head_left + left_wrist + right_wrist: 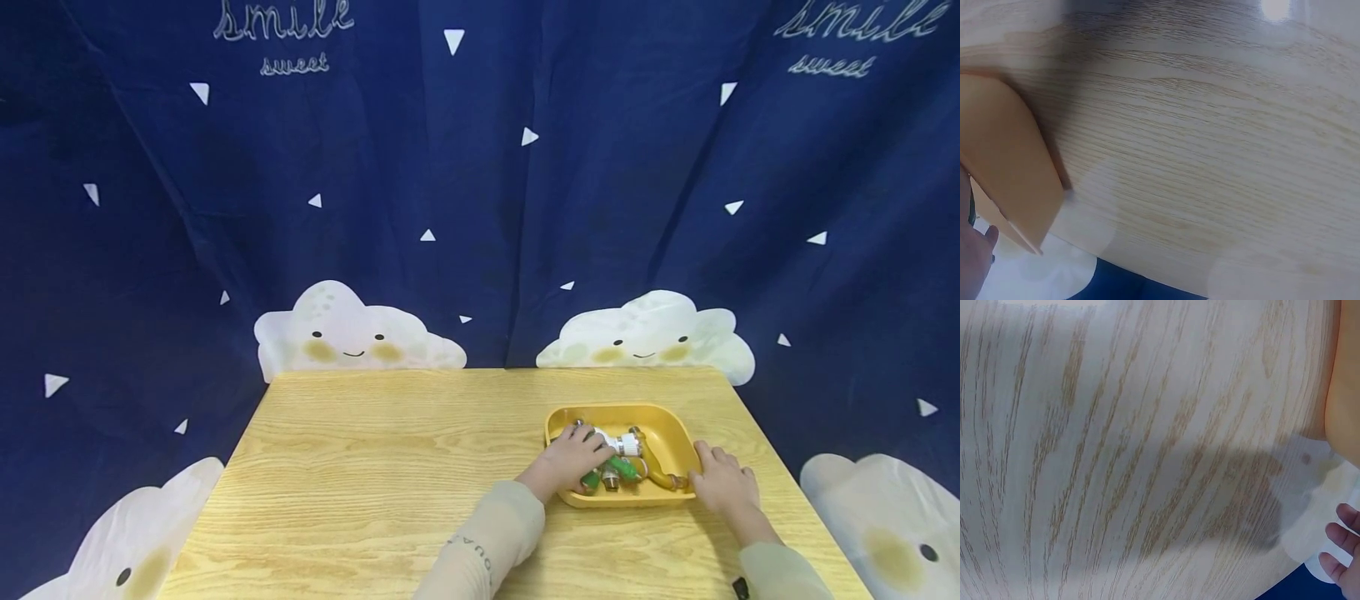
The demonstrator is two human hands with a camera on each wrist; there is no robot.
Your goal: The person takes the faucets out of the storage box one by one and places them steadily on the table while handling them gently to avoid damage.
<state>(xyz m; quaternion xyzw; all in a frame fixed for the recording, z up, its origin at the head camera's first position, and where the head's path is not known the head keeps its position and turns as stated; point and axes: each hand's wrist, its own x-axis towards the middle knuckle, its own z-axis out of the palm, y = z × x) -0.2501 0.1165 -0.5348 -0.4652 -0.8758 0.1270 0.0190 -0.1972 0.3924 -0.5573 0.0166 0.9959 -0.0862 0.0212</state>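
A yellow plastic bin (585, 502) stands on the right side of the table, holding several small pieces. Among them are a white ribbed piece with silvery ends (627, 445), a green piece (624, 468) and a curved yellow-brown piece (656, 468). My left hand (573, 458) reaches over the bin's left side, its fingers spread over the pieces and partly hiding them. In the left wrist view the thumb (990, 236) shows by the rim. At the bin's right end, my right hand (723, 479) lies along the outer wall with loosely bent, parted fingers (1342, 539).
The bin stands on a wood-grain table (360, 467). A dark blue curtain (480, 167) with white triangles and smiling clouds hangs behind and along both sides. A small black object (740, 587) shows beside the right sleeve (783, 573).
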